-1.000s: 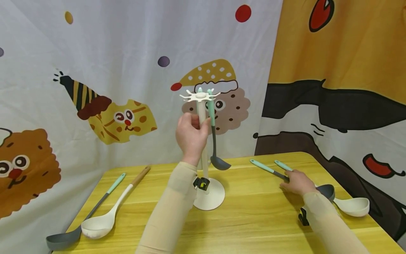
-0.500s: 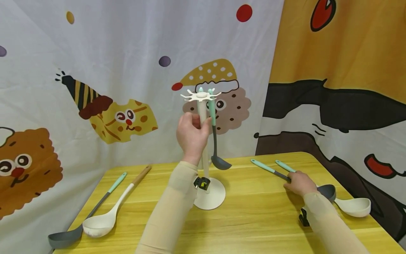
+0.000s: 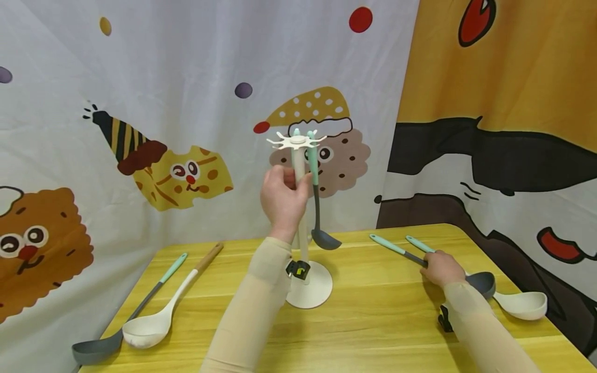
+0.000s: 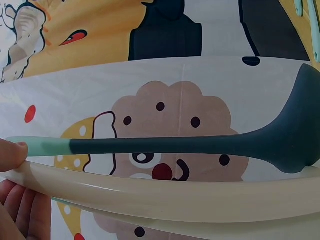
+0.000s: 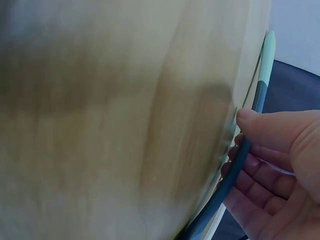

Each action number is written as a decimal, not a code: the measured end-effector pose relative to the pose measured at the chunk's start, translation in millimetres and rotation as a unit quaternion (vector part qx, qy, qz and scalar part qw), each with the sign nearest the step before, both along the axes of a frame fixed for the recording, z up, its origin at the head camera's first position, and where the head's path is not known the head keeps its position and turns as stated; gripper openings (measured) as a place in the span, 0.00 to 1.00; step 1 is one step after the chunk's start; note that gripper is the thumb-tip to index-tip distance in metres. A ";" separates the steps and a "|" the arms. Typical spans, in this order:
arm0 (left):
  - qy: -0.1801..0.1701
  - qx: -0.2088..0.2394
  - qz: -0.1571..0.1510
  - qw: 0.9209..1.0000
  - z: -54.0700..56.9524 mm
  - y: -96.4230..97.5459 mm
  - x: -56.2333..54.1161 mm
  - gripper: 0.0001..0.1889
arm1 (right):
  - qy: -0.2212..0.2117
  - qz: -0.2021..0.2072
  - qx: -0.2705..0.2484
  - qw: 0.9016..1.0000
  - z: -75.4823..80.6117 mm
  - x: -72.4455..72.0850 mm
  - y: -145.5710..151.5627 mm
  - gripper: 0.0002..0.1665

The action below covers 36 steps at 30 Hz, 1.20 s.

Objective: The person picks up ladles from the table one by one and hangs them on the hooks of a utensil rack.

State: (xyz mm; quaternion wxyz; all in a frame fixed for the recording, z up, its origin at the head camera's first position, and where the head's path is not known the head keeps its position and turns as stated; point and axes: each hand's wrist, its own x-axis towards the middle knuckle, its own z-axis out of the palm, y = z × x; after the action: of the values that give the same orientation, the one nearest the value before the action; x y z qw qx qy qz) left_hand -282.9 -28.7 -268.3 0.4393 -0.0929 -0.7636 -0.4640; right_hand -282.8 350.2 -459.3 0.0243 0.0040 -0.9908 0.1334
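Note:
My left hand (image 3: 285, 199) holds the pole of a white utensil stand (image 3: 311, 295) below its hooked top. In the left wrist view its thumb touches the mint handle of a hanging dark grey ladle (image 4: 165, 145), while the fingers curl on the pole's other side. Behind the pole, a second mint-tipped utensil hangs mostly hidden. At the table's right my right hand (image 3: 443, 268) grips a dark grey ladle (image 5: 239, 157) by its shaft, thumb over it and fingers beneath. That ladle's bowl shows past the wrist, beside a white ladle (image 3: 523, 304) with a mint handle.
On the left of the wooden table (image 3: 368, 331) lie another dark grey ladle (image 3: 98, 349) with a mint handle and a white ladle (image 3: 148, 329) with a wooden handle, their bowls overlapping in view. A printed cartoon curtain (image 3: 196, 62) hangs close behind the table.
Both hands keep nearly the same place and hold. The whole head view has shifted slightly to the right in the picture.

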 end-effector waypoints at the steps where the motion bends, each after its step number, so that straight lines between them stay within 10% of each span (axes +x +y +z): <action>1: 0.000 0.000 0.000 1.000 0.1 0.0 0.2 0.14 | 0.001 0.000 0.000 1.000 0.3 -0.3 0.1 0.17; 36: -0.001 -0.001 -0.005 1.000 0.7 -0.8 2.1 0.14 | 0.005 -0.014 -0.021 1.000 3.9 4.8 -9.1 0.07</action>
State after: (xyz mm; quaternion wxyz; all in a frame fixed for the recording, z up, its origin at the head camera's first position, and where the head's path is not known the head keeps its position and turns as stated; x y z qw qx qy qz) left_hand -280.8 -29.4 -267.6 0.4355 -0.0969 -0.7643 -0.4655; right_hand -278.0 341.1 -455.3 0.0312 -0.0100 -0.9875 0.1543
